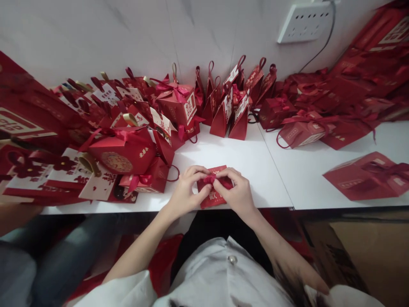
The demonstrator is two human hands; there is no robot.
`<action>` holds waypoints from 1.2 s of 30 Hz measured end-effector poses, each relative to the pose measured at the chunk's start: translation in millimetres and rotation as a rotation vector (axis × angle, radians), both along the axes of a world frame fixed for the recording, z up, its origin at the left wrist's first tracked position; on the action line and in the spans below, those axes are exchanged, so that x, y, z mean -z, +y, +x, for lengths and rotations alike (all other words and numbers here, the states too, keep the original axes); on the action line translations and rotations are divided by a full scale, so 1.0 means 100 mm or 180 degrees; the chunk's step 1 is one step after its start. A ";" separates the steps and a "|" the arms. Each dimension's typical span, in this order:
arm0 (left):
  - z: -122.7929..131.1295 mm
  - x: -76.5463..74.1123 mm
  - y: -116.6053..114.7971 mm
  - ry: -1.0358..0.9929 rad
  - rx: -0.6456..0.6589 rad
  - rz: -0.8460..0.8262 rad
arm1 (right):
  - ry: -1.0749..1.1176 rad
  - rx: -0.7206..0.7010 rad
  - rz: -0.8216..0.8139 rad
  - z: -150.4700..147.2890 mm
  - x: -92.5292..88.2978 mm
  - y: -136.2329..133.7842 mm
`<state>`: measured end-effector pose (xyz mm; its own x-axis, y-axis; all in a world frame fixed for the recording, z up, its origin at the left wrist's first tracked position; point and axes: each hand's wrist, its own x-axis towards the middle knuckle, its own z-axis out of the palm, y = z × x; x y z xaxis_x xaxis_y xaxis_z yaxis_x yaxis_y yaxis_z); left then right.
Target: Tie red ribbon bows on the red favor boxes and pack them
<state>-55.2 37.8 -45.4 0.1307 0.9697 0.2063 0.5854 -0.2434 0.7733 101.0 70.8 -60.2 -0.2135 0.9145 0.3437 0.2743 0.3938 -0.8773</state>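
A small red gift box (213,200) with pale lettering sits at the front edge of the white table, between my hands. Across its top runs a dark pink ribbon (209,179), bunched or knotted at the middle. My left hand (188,187) pinches the ribbon from the left with thumb and fingertips. From the right, my right hand (234,189) pinches the same ribbon, its fingertips close to the left ones. The fingers hide part of the ribbon and the box's sides.
Finished-looking red boxes (124,149) with bows crowd the left. Triangular red boxes (239,123) with loop handles stand along the wall. A larger ribboned box (367,177) lies right. A power strip (305,23) hangs on the wall. Another person's arm (19,217) shows at left.
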 end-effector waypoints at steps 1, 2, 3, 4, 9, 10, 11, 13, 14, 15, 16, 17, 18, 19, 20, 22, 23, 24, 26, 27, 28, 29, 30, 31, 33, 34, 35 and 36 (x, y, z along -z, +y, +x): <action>0.01 0.01 0.00 -0.0135 -0.0006 -0.0041 | -0.0015 0.0002 -0.0002 0.00 0.00 0.00; 0.02 0.03 0.00 -0.0273 -0.0036 -0.0084 | -0.0024 -0.0007 -0.0018 0.00 -0.01 0.00; 0.04 0.04 0.01 -0.0401 -0.0086 -0.0133 | -0.0035 -0.0030 -0.0046 0.01 -0.01 0.00; 0.04 0.06 0.02 -0.0513 -0.0151 -0.0187 | -0.0037 -0.0057 -0.0075 0.01 -0.02 0.00; 0.05 0.15 0.05 -0.0913 -0.0282 -0.0389 | -0.0078 -0.0377 -0.0275 0.08 -0.07 0.06; 0.04 0.15 0.06 -0.0990 -0.0253 -0.0415 | -0.0114 -0.0459 -0.0311 0.09 -0.09 0.07; 0.04 0.15 0.07 -0.1060 -0.0218 -0.0441 | -0.0152 -0.0529 -0.0338 0.10 -0.10 0.09; 0.03 0.14 0.08 -0.1167 -0.0136 -0.0502 | -0.0213 -0.0613 -0.0357 0.11 -0.11 0.10; 0.03 0.14 0.09 -0.1196 -0.0095 -0.0535 | -0.0232 -0.0627 -0.0356 0.11 -0.12 0.11; 0.03 0.13 0.09 -0.1213 -0.0058 -0.0570 | -0.0243 -0.0626 -0.0356 0.11 -0.12 0.11; 0.03 0.14 0.10 -0.1220 -0.0027 -0.0606 | -0.0251 -0.0615 -0.0350 0.11 -0.12 0.10; 0.02 0.14 0.11 -0.1220 -0.0010 -0.0635 | -0.0264 -0.0599 -0.0338 0.11 -0.12 0.10; 0.02 0.15 0.11 -0.1219 -0.0006 -0.0653 | -0.0279 -0.0576 -0.0316 0.11 -0.11 0.10; 0.02 0.16 0.12 -0.1221 -0.0006 -0.0666 | -0.0297 -0.0550 -0.0288 0.10 -0.11 0.09; 0.01 0.17 0.13 -0.1232 -0.0004 -0.0670 | -0.0314 -0.0525 -0.0256 0.10 -0.10 0.09; 0.00 0.19 0.13 -0.1262 0.0017 -0.0678 | -0.0334 -0.0467 -0.0202 0.09 -0.09 0.08; 0.00 0.20 0.13 -0.1283 0.0040 -0.0687 | -0.0328 -0.0436 -0.0199 0.08 -0.08 0.07; 0.00 0.21 0.14 -0.1314 0.0067 -0.0696 | -0.0309 -0.0399 -0.0202 0.08 -0.08 0.07; -0.01 0.21 0.13 -0.1388 0.0090 -0.0709 | -0.0254 -0.0336 -0.0215 0.08 -0.06 0.07; -0.01 0.22 0.13 -0.1419 0.0083 -0.0713 | -0.0205 -0.0321 -0.0180 0.08 -0.06 0.06; -0.01 0.22 0.13 -0.1446 0.0066 -0.0712 | -0.0149 -0.0324 -0.0100 0.10 -0.06 0.05; -0.01 0.22 0.13 -0.1467 0.0048 -0.0703 | -0.0104 -0.0345 0.0013 0.12 -0.07 0.04; -0.01 0.23 0.13 -0.1482 0.0038 -0.0684 | -0.0087 -0.0385 0.0140 0.15 -0.07 0.03; 0.00 0.23 0.13 -0.1496 0.0038 -0.0659 | -0.0106 -0.0446 0.0265 0.18 -0.08 0.01; 0.00 0.22 0.12 -0.1499 0.0055 -0.0624 | -0.0268 -0.0556 0.0466 0.23 -0.10 -0.03; 0.00 0.22 0.12 -0.1469 0.0053 -0.0625 | -0.0391 -0.0585 0.0529 0.26 -0.11 -0.05; 0.00 0.21 0.12 -0.1415 0.0044 -0.0643 | -0.0503 -0.0590 0.0589 0.27 -0.11 -0.07; 0.00 0.21 0.12 -0.1355 0.0027 -0.0665 | -0.0594 -0.0571 0.0649 0.28 -0.11 -0.08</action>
